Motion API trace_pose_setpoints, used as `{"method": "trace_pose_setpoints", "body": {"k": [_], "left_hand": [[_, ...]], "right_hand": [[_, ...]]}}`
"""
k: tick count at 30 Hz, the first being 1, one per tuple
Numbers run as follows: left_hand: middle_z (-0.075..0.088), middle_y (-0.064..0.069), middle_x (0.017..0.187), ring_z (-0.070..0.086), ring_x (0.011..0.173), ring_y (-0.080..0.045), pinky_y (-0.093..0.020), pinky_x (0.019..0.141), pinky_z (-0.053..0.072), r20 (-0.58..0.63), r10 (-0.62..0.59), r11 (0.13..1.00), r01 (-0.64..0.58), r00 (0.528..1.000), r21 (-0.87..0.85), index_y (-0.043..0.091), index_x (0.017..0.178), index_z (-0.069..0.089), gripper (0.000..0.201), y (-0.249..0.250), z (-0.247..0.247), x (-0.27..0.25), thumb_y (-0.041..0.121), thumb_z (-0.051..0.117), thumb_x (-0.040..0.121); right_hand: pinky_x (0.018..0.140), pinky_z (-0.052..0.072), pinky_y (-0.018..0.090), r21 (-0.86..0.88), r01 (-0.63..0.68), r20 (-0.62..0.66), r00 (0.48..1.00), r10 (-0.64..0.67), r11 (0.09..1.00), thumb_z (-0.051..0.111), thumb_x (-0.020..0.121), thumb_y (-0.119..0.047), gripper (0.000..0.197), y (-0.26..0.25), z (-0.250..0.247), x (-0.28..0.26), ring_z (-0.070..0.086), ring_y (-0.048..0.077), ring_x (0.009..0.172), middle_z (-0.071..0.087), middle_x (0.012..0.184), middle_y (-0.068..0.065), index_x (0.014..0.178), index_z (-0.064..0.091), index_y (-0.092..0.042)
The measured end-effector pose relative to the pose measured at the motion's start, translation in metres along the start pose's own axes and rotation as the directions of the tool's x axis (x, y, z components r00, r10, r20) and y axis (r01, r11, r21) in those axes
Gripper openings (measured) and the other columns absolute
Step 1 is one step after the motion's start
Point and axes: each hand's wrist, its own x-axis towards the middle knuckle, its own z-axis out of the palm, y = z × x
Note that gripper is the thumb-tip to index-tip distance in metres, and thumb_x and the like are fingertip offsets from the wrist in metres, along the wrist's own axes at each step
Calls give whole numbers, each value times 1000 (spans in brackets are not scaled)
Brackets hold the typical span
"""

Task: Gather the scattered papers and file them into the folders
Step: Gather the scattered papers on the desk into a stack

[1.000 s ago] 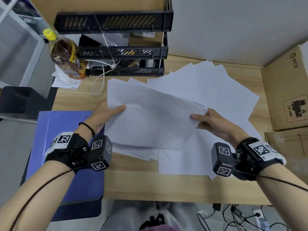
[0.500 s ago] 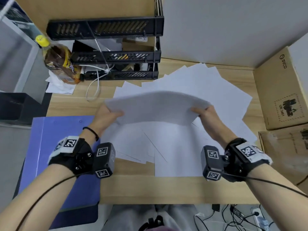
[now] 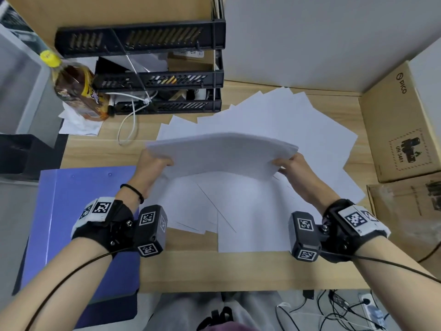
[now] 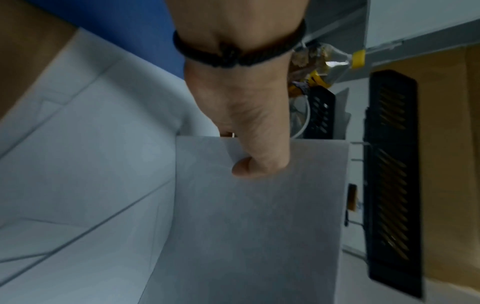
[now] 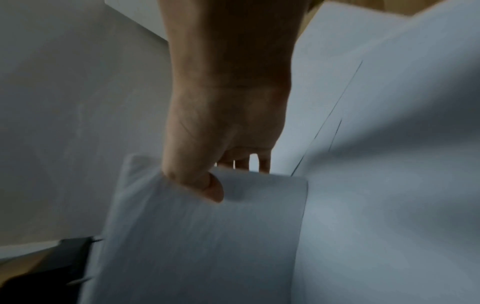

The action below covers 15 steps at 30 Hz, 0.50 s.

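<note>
A thin stack of white sheets point(image 3: 222, 154) hangs in the air above the desk, tilted up toward me. My left hand point(image 3: 155, 163) pinches its left edge, thumb on top point(image 4: 249, 164). My right hand point(image 3: 288, 163) pinches the right edge the same way point(image 5: 207, 185). The stack point(image 4: 254, 226) fills the lower part of each wrist view point(image 5: 207, 246). More loose white papers point(image 3: 250, 211) lie spread over the wooden desk point(image 3: 214, 271) beneath and beyond the stack. A blue folder point(image 3: 78, 211) lies shut at the desk's left edge, next to my left wrist.
A black three-tier tray rack point(image 3: 152, 72) stands at the back left, with a white cable point(image 3: 128, 123) hanging from it. A brown drink bottle point(image 3: 76, 89) lies beside it. Cardboard boxes point(image 3: 401, 125) line the right side.
Both hands have lifted the held sheets off the desk and tipped their near edge upward, so the stack now shows nearly edge-on; the hands moved a little apart.
</note>
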Motion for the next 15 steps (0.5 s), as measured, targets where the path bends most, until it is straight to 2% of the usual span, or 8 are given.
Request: {"method": "trace_pose_setpoints", "body": {"k": [2,4,5,7,9,12,15], "left_hand": [[67,7,83,58,88,-15,-30,77,45,58,22,999,-24,998,43,23,82,65,45,-2,-4,-1,-20,50,78],[71,15,80,62,85,-4,-19,72,47,109,45,997,-51,993,55,21,85,66,43,-1,-5,-2,-19,49,80],[70,15,79,62,83,-3,-17,71,47,105,40,998,-46,994,52,20,85,65,41,-1,-5,-3,-18,51,80],[67,10,83,59,82,-6,-23,73,45,61,14,999,-16,998,30,22,84,64,36,-1,-1,-5,-14,54,82],[64,7,88,57,84,-8,-26,75,44,32,2,1000,-3,999,13,24,86,61,33,-3,2,-7,-9,55,85],[61,6,87,55,82,-7,-23,72,42,22,1,1000,-1,1000,24,25,84,57,33,-6,3,-9,-8,52,87],[61,6,89,54,84,-8,-22,71,42,45,-22,998,19,999,61,23,88,59,29,-13,0,-5,-5,53,87]], "right_hand": [[92,45,31,-53,-6,37,999,8,999,45,86,9,40,5,-7,3,61,16,105,69,111,3,109,67,-15],[96,41,33,-54,17,24,1000,-16,998,44,85,11,41,1,-11,5,58,18,108,68,111,5,101,70,-18],[97,41,33,-61,29,21,999,-27,998,44,85,11,42,-2,-12,6,58,19,109,68,111,5,99,71,-19],[97,42,36,-95,39,34,999,-35,995,46,86,7,37,-4,-10,5,60,22,106,70,110,8,102,71,-15],[92,42,37,-143,26,42,999,-20,989,47,85,5,32,-3,-7,5,59,23,101,70,105,12,100,71,-9],[81,36,34,-194,-1,23,1000,6,981,45,84,7,30,0,-3,7,52,18,89,64,89,3,86,70,-9],[85,41,32,-225,-64,-6,998,64,972,47,89,5,28,3,-2,6,56,17,97,66,104,6,106,68,-2]]}}
